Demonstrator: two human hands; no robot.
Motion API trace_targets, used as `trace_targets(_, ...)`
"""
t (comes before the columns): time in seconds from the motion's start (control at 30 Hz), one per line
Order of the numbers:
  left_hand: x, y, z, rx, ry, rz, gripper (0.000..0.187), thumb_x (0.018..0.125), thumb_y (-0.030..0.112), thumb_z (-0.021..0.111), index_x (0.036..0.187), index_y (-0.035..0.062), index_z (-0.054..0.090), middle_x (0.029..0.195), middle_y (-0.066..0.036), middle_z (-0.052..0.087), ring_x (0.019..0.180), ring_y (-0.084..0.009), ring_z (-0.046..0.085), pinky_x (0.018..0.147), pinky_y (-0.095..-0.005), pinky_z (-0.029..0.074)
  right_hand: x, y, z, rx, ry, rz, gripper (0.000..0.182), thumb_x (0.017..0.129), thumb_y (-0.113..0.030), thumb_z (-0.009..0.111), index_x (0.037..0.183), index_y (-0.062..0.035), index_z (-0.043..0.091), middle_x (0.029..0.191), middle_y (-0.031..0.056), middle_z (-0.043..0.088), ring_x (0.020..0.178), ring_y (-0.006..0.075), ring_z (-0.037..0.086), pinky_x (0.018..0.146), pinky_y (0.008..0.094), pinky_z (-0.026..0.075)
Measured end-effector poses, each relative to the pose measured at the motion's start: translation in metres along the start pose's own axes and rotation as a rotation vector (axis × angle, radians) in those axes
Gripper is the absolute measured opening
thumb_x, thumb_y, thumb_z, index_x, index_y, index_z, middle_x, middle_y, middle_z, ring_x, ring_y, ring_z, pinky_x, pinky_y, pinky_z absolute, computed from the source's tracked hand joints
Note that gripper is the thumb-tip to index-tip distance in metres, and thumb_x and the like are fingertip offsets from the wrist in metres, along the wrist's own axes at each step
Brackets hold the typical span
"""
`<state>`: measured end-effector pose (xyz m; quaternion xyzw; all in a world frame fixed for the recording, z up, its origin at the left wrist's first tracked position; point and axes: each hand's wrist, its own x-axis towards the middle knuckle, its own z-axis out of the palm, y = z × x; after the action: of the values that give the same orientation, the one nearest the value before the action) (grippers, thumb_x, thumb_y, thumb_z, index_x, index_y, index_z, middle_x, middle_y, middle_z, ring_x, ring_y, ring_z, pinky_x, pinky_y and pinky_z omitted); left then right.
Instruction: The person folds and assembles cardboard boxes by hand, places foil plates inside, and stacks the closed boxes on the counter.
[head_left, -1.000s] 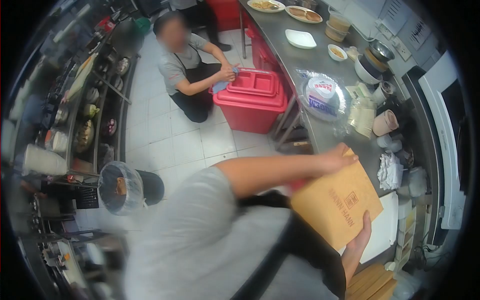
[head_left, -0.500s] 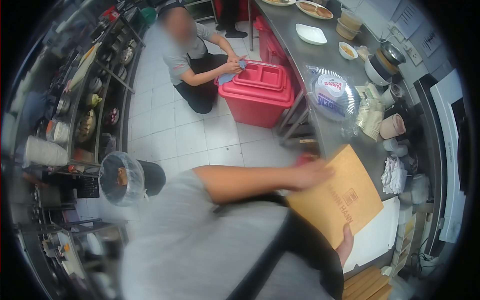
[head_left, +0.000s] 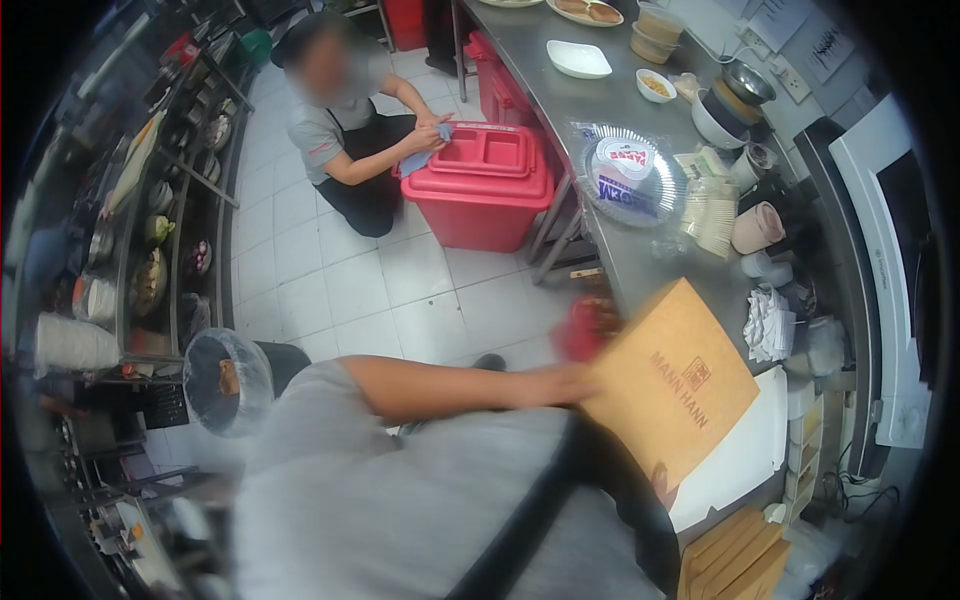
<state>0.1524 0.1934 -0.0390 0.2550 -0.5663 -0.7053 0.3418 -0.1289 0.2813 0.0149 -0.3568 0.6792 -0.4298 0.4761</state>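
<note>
A brown paper bag point(head_left: 700, 350) printed "MANN HANN" is tilted in front of me at the counter's near side. My right hand point(head_left: 663, 484) grips its lower edge, thumb on the printed face and the other fingers hidden behind. At the bag's left edge lies my left hand point(head_left: 560, 385), blurred, its fingertips out of sight by the edge. Under the bag, a white sheet point(head_left: 745, 450) shows on the counter. Several more brown paper bags point(head_left: 735, 560) are stacked at the lower right.
A person point(head_left: 345, 130) kneels by a red lidded bin point(head_left: 480, 205), holding a blue cloth. The steel counter point(head_left: 560, 105) carries wrapped paper plates point(head_left: 630, 175), bowls point(head_left: 655, 87) and tubs. At left stand a lined trash bin point(head_left: 228, 385) and shelves point(head_left: 175, 165).
My left hand has slid off the bag's printed face to its left edge. The bag has shifted slightly, and the whole view has swung so the surroundings sit further left.
</note>
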Motion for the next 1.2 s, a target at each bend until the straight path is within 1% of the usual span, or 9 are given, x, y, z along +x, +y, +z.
trace_targets(0.1,0.013,-0.008,-0.001,0.1,0.044,-0.044,0.051,0.101,0.041,0.042,0.131,0.0002,0.048,0.126,-0.012,0.056,0.115,-0.0212,0.052,0.099,-0.0363,0.041,-0.008,-0.024,0.018,0.096,0.102,-0.087,0.072,0.094,-0.023,0.057,0.15,-0.0038,0.016,0.145,0.0179,0.035,0.128,0.0278,0.043,0.106,0.038,0.036)
trace_targets(0.23,0.032,-0.001,0.006,-0.371,-0.068,0.069,0.052,0.098,0.042,0.049,0.129,0.0008,0.049,0.12,-0.011,0.058,0.1,-0.0186,0.061,0.083,-0.0314,0.054,-0.001,-0.031,0.017,0.277,0.026,-0.193,0.075,0.092,-0.027,0.058,0.15,-0.0023,0.017,0.145,0.0173,0.035,0.128,0.0257,0.042,0.106,0.0365,0.034)
trace_targets(0.33,0.022,0.05,0.01,-0.191,0.212,-0.21,0.065,0.096,0.052,0.048,0.136,0.0025,0.036,0.113,-0.01,0.056,0.096,-0.0173,0.058,0.077,-0.0323,0.05,-0.005,-0.048,0.04,0.24,0.16,-0.233,0.069,0.092,-0.038,0.058,0.145,-0.0045,0.03,0.124,0.0126,0.054,0.098,0.0193,0.059,0.076,0.0286,0.044)
trace_targets(0.43,0.022,0.049,0.0,-0.245,0.092,-0.089,0.064,0.094,0.047,0.056,0.134,0.0033,0.034,0.107,-0.007,0.056,0.08,-0.0126,0.058,0.064,-0.0277,0.051,0.002,-0.037,0.032,0.106,0.101,-0.153,0.066,0.092,-0.037,0.058,0.143,-0.005,0.032,0.118,0.0116,0.058,0.091,0.0209,0.062,0.071,0.0289,0.045)
trace_targets(0.6,0.013,0.049,-0.015,-0.346,0.013,-0.126,0.063,0.092,0.041,0.062,0.133,0.0024,0.035,0.107,-0.006,0.056,0.077,-0.0122,0.059,0.064,-0.0257,0.052,0.002,-0.045,0.042,0.048,0.04,-0.193,0.065,0.091,-0.037,0.058,0.141,-0.0042,0.032,0.115,0.0122,0.059,0.089,0.0199,0.063,0.068,0.0282,0.044)
trace_targets(0.77,0.016,0.032,-0.017,-0.319,0.121,-0.084,0.064,0.09,0.037,0.066,0.135,0.0047,0.034,0.108,-0.005,0.056,0.079,-0.0107,0.057,0.063,-0.025,0.051,0.02,-0.025,0.064,0.463,0.08,-0.343,0.063,0.092,-0.035,0.059,0.142,-0.006,0.032,0.124,0.0144,0.054,0.111,0.0233,0.057,0.09,0.0393,0.048)
trace_targets(0.97,0.013,0.049,-0.014,-0.341,0.223,-0.039,0.062,0.089,0.031,0.068,0.136,0.0062,0.035,0.107,-0.004,0.056,0.077,-0.0089,0.056,0.063,-0.0254,0.05,0.018,-0.044,0.095,0.677,-0.008,-0.26,0.061,0.094,-0.032,0.056,0.14,-0.0004,0.033,0.135,0.0162,0.045,0.126,0.0286,0.045,0.106,0.0459,0.04)
trace_targets(1.1,0.024,0.042,-0.017,-0.297,0.165,-0.306,0.057,0.09,0.026,0.065,0.136,0.0077,0.036,0.106,-0.003,0.057,0.074,-0.0083,0.056,0.062,-0.0238,0.049,0.042,-0.006,0.062,0.646,-0.106,-0.221,0.056,0.091,-0.017,0.06,0.138,-0.0024,0.034,0.133,0.0146,0.047,0.114,0.0263,0.054,0.085,0.0437,0.052)
trace_targets(1.2,0.037,0.038,-0.017,-0.224,0.01,-0.365,0.069,0.092,0.03,0.062,0.144,0.0113,0.022,0.115,-0.008,0.055,0.087,-0.0168,0.06,0.077,-0.0329,0.051,0.028,-0.004,0.065,0.706,0.182,-0.202,0.053,0.091,-0.014,0.059,0.138,-0.0067,0.034,0.127,0.0128,0.052,0.111,0.0245,0.056,0.082,0.0417,0.053)
